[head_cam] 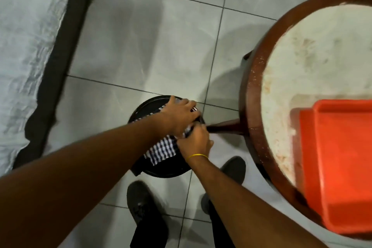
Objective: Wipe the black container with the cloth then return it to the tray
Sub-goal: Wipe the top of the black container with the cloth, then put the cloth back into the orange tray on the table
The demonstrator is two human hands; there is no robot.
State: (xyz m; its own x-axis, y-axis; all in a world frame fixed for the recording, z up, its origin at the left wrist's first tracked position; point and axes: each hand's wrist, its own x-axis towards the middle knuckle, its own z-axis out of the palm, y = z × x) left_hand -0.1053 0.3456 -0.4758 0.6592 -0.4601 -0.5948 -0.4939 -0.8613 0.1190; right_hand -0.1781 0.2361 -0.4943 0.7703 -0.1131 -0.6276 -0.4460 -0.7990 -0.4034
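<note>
Two hands: both were on the black container (149, 106), which was held in the air above the tiled floor (153, 42), in front of the person's dark shoes (141, 203).
Left hand (182, 116): lay palm-down over the container's top with fingers curled, pressing the checked cloth (162, 150) against it — closed on the cloth.
Right hand (196, 141): was clenched at the container's near right edge, gripping the rim together with a fold of the cloth; a yellow band (197, 155) circled its wrist.
Cloth: blue-and-white check, bunched between the two hands, a loose end hanging over the container's near side.
Container: round, black, shallow-looking, partly hidden by both hands; how deep it was I could not tell.
Tray (342, 167): orange-red, sat on the round table (253, 94) at the right — well apart from the container.
Table: pale worn top with a brown rim.
Left edge: a pale crumpled sheet (26, 36) with a dark border lay on the floor.
</note>
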